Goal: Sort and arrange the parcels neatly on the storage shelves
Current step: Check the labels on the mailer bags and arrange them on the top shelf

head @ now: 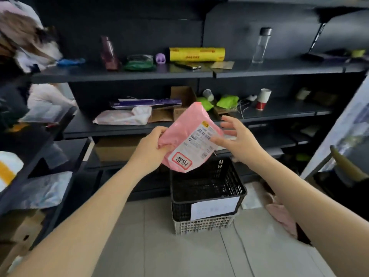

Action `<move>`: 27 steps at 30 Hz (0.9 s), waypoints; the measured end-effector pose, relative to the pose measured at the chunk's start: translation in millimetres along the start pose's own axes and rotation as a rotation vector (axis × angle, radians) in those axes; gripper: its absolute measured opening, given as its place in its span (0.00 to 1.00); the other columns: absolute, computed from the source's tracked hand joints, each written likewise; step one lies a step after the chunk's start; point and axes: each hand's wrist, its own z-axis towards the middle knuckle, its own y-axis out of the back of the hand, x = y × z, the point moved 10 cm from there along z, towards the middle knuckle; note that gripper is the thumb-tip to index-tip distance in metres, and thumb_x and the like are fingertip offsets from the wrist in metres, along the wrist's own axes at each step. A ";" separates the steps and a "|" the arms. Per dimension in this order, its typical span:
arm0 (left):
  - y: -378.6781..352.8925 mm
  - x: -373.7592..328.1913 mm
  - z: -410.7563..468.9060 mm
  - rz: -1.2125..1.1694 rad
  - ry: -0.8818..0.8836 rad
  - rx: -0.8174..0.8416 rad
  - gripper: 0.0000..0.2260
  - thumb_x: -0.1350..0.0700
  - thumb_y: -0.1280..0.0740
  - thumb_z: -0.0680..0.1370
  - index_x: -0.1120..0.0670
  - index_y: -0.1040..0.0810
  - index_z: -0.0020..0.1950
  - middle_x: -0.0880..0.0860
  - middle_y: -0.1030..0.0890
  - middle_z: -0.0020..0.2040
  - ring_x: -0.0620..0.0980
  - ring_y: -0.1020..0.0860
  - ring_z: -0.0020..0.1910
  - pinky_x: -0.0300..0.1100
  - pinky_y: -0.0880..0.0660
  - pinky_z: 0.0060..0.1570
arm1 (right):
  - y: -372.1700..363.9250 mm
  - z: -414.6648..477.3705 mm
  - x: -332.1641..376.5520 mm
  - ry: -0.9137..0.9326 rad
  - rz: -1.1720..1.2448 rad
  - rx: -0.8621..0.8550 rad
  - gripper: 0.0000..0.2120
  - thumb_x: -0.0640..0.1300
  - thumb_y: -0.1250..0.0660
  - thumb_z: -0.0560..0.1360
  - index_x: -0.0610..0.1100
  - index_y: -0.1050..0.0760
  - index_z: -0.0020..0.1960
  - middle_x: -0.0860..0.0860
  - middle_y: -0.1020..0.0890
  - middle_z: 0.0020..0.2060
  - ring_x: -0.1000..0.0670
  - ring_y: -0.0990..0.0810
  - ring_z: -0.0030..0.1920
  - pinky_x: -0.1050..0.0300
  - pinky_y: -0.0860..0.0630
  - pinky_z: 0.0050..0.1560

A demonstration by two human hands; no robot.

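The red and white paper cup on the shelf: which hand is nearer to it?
Right. The right hand is below and left of the paper cup; the left hand is farther left, gripping the pink parcel.

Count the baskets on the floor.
2. A black basket stands in front of the shelves, stacked in a grey basket beneath it. More could be nested between them, hidden.

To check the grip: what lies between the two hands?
The pink parcel, in the head view; the left hand grips it, the right hand is open.
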 end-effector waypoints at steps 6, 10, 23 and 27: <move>-44.9 46.3 96.4 -0.129 0.061 0.131 0.14 0.57 0.33 0.77 0.50 0.30 0.61 0.46 0.22 0.52 0.45 0.24 0.50 0.42 0.26 0.48 | -19.9 69.3 -58.4 -0.165 0.127 0.004 0.27 0.45 0.29 0.73 0.47 0.34 0.68 0.54 0.23 0.57 0.52 0.23 0.57 0.53 0.25 0.57; -97.8 77.0 134.8 -0.201 0.123 0.204 0.16 0.58 0.31 0.76 0.51 0.29 0.62 0.48 0.21 0.54 0.47 0.22 0.52 0.46 0.25 0.53 | -36.0 100.9 -121.0 -0.332 0.267 0.002 0.27 0.42 0.28 0.72 0.45 0.35 0.67 0.50 0.20 0.54 0.49 0.21 0.57 0.48 0.23 0.58; -215.8 194.1 263.2 -0.146 0.383 0.215 0.16 0.56 0.31 0.76 0.51 0.26 0.63 0.45 0.21 0.51 0.46 0.22 0.52 0.38 0.27 0.48 | -101.9 257.6 -303.5 -0.577 0.474 0.086 0.16 0.35 0.30 0.73 0.42 0.31 0.58 0.46 0.21 0.52 0.48 0.19 0.52 0.46 0.19 0.48; -245.4 245.8 285.5 -0.065 0.443 0.243 0.17 0.55 0.32 0.77 0.51 0.27 0.66 0.47 0.21 0.56 0.45 0.24 0.53 0.38 0.29 0.49 | -136.2 290.0 -352.7 -0.613 0.441 0.134 0.10 0.35 0.34 0.76 0.44 0.30 0.54 0.47 0.21 0.51 0.48 0.20 0.52 0.51 0.19 0.46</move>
